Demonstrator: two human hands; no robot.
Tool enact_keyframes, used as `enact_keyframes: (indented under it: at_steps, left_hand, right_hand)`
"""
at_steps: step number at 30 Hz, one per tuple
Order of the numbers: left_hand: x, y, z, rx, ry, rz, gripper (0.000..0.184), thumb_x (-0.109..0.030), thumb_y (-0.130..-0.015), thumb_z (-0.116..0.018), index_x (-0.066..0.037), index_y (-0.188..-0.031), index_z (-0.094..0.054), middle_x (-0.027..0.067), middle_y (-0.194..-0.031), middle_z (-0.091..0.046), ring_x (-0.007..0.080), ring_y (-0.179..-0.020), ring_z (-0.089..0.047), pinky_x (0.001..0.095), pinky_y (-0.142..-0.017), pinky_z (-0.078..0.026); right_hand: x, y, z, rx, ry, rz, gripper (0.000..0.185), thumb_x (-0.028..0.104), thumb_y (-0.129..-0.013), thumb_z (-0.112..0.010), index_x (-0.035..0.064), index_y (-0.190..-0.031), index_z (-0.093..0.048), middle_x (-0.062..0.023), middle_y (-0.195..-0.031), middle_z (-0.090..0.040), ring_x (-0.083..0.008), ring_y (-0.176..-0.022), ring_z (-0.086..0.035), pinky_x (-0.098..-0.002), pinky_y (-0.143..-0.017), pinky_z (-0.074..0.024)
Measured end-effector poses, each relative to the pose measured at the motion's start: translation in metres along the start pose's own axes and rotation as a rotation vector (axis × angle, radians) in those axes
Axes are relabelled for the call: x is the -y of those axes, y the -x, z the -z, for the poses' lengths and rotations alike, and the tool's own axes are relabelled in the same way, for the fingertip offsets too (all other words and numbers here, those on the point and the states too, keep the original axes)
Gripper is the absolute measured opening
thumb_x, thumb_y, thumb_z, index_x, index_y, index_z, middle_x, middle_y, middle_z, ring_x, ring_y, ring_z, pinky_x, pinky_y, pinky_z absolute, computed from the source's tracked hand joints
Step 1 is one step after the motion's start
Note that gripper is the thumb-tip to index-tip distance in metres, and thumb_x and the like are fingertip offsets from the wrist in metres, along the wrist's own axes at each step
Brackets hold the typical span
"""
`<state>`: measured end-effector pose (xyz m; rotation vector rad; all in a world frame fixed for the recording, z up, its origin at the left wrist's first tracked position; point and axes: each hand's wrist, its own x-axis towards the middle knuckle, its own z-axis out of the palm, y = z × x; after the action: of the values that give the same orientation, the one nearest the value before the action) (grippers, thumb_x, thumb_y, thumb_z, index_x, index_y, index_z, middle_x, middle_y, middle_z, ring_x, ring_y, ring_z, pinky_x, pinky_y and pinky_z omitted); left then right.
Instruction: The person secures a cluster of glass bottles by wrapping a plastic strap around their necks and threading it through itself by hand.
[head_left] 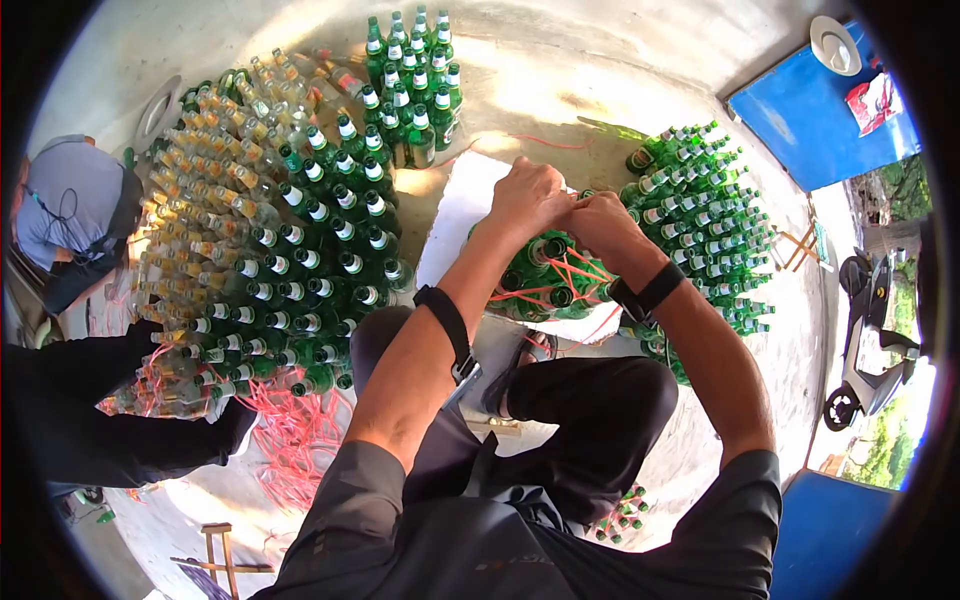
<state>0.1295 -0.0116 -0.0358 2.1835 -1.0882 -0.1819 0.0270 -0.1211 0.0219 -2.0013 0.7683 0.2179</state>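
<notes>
A bundle of green glass bottles [530,270] stands in front of me on a white slab [455,215]. Red plastic string [575,268] runs around the bottles and criss-crosses over their necks. Above the far side of the bundle, my left hand [530,200] is closed in a fist. My right hand [606,228] is closed right beside it, the two nearly touching. A bit of the red string shows between them; the fingertips are mostly hidden behind the backs of the hands.
Clear bottles [205,215] and green bottles [320,255] crowd the floor at left; more green bottles [700,215] stand at right, others [412,90] behind. Loose red string [295,435] lies at lower left. Another person [75,205] is at far left; a scooter [868,340] stands right.
</notes>
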Motion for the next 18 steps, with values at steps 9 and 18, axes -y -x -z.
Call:
enact_keyframes:
  at_steps: [9,18]
  left_hand:
    - [0.001,-0.007,0.02,0.196,0.205,0.155,0.041,-0.039,-0.094,-0.048,-0.01,-0.093,-0.077,0.0189,-0.097,-0.073,0.0414,-0.092,-0.067,0.0457,-0.089,-0.052]
    - [0.015,-0.011,0.032,0.375,0.505,0.279,0.083,-0.077,-0.099,-0.034,-0.009,-0.123,-0.075,0.0176,-0.123,-0.071,0.0279,-0.114,-0.065,0.0398,-0.101,-0.047]
  right_hand:
    - [-0.012,-0.002,0.006,-0.053,0.173,0.231,0.017,0.013,-0.074,-0.065,-0.0019,-0.07,-0.072,-0.0167,-0.055,-0.06,-0.02,-0.052,-0.058,-0.04,-0.057,-0.0501]
    - [-0.004,0.011,0.0,-0.182,0.34,0.311,0.018,0.015,-0.075,-0.065,-0.0003,-0.078,-0.074,-0.0255,-0.074,-0.068,-0.0418,-0.071,-0.069,-0.0481,-0.071,-0.0552]
